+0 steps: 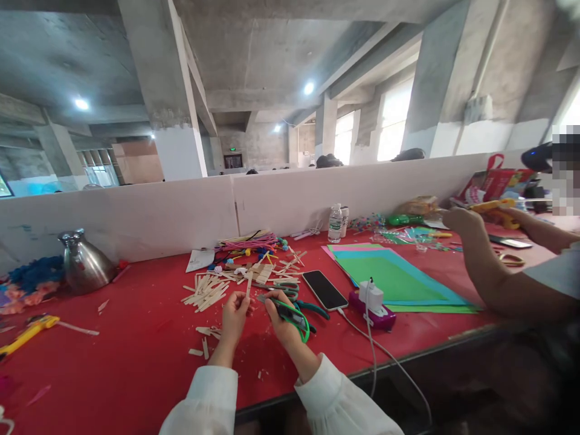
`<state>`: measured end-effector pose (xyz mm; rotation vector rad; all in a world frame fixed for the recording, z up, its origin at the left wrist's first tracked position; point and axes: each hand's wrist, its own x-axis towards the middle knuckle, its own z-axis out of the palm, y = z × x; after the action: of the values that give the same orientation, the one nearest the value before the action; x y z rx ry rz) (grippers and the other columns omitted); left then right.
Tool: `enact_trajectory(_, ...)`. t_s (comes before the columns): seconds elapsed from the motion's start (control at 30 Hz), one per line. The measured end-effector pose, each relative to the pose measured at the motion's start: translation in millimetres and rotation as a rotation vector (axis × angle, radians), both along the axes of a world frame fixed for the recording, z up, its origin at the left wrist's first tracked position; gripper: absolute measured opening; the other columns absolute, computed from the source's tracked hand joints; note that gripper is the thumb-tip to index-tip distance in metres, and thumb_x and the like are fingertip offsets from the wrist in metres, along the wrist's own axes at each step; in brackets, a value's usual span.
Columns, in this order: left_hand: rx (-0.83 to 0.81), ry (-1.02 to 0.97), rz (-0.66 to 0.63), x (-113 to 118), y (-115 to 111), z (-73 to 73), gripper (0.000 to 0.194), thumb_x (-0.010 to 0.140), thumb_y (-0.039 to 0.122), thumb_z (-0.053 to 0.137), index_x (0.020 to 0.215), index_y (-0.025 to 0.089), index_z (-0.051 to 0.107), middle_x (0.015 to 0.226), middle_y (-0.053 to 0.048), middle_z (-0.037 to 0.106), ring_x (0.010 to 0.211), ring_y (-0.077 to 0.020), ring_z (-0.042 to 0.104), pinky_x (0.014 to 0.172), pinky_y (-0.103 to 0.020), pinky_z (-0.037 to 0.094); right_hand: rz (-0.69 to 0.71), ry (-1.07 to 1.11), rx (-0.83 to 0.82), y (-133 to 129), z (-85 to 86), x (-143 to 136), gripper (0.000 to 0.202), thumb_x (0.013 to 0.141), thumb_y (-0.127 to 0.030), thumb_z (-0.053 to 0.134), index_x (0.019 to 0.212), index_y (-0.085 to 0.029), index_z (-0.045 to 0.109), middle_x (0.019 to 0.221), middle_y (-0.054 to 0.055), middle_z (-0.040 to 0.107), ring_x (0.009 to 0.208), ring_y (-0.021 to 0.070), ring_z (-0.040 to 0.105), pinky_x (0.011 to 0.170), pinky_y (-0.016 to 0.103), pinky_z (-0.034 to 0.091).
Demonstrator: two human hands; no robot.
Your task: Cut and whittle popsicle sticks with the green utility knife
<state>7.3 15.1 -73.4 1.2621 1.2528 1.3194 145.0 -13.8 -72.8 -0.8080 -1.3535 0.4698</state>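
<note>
Pinched upright in my left hand (236, 315) is a wooden craft stick (249, 284). My right hand (286, 326) is wrapped round a black-and-green utility knife (292, 314), its short blade pointing toward the stick but apart from it. A bright green loop shows beside the knife's handle; its far part is hidden by my hand. Beyond my hands lies a pile of craft sticks (208, 293). Grey-green scissors (287, 289) lie just past my right hand, with teal-handled pliers (315, 309) at its right. Short cut stick pieces (205, 347) lie by my left wrist.
A phone (325, 289) charges from a purple power strip (378, 317), its cable hanging over the table edge. Coloured paper sheets (389, 275) lie to the right. Left stand a steel jug (86, 263) and yellow glue gun (31, 335). A co-worker's arms (480, 248) reach in at right.
</note>
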Motion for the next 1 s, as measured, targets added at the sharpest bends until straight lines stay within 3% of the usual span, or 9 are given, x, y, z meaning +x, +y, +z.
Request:
enact_trajectory(0.1, 0.027, -0.005, -0.049, 6.2, -3.5, 2.8, 0.029, 0.089, 0.032, 0.058, 0.111, 0.014, 0.057, 0.107, -0.008, 0.062, 0.087, -0.0194, 0.063, 0.075, -0.038, 0.054, 0.002, -0.005, 0.033, -7.6, 7.3, -0.3, 0.013, 0.083, -0.031, 0.052, 0.087, -0.019, 0.056, 0.067, -0.001, 0.061, 0.057, 0.0146, 0.057, 0.056, 0.025, 0.048)
enact_trajectory(0.2, 0.084, -0.037, -0.067, 10.5, -9.8, 8.8, 0.031, 0.075, 0.042, 0.069, 0.083, 0.014, 0.057, 0.077, -0.004, 0.067, 0.062, -0.0153, 0.062, 0.059, -0.029, 0.051, 0.012, -0.038, 0.065, -8.9, 11.2, -1.6, 0.013, 0.080, -0.030, 0.052, 0.088, -0.020, 0.056, 0.073, 0.001, 0.064, 0.061, 0.0163, 0.060, 0.061, 0.028, 0.050)
enact_trajectory(0.27, 0.124, -0.063, -0.062, 11.7, -14.5, 13.6, 0.037, 0.065, 0.047, 0.072, 0.077, 0.016, 0.055, 0.071, -0.003, 0.067, 0.056, -0.0145, 0.060, 0.055, -0.026, 0.049, 0.017, -0.067, 0.073, -9.1, 12.1, -2.2, 0.013, 0.079, -0.029, 0.053, 0.088, -0.020, 0.057, 0.073, 0.001, 0.065, 0.061, 0.0166, 0.061, 0.062, 0.027, 0.051)
enact_trajectory(0.47, 0.174, -0.079, -0.029, 14.8, -21.9, 21.3, 0.040, 0.057, 0.051, 0.071, 0.073, 0.018, 0.056, 0.062, -0.001, 0.063, 0.052, -0.0145, 0.058, 0.050, -0.024, 0.046, 0.001, -0.125, 0.065, -9.0, 10.6, -2.4, 0.012, 0.078, -0.027, 0.054, 0.087, -0.022, 0.060, 0.072, 0.002, 0.066, 0.063, 0.0174, 0.062, 0.062, 0.027, 0.051)
enact_trajectory(0.7, 0.208, -0.054, -0.011, 15.2, -20.1, 16.9, 0.043, 0.057, 0.055, 0.071, 0.072, 0.018, 0.055, 0.060, 0.000, 0.059, 0.053, -0.0143, 0.056, 0.051, -0.024, 0.044, 0.003, -0.179, 0.055, -7.1, 7.5, -2.3, 0.013, 0.076, -0.022, 0.053, 0.087, -0.020, 0.060, 0.075, 0.003, 0.068, 0.061, 0.0171, 0.063, 0.064, 0.028, 0.051)
enact_trajectory(1.0, 0.209, -0.058, -0.016, 13.1, -18.6, 11.4, 0.043, 0.058, 0.058, 0.071, 0.069, 0.020, 0.055, 0.061, 0.000, 0.059, 0.055, -0.0157, 0.055, 0.051, -0.024, 0.042, 0.000, -0.162, 0.025, -6.0, 2.5, -7.3, 0.014, 0.078, -0.027, 0.052, 0.085, -0.020, 0.061, 0.072, 0.003, 0.069, 0.061, 0.0183, 0.064, 0.061, 0.028, 0.052)
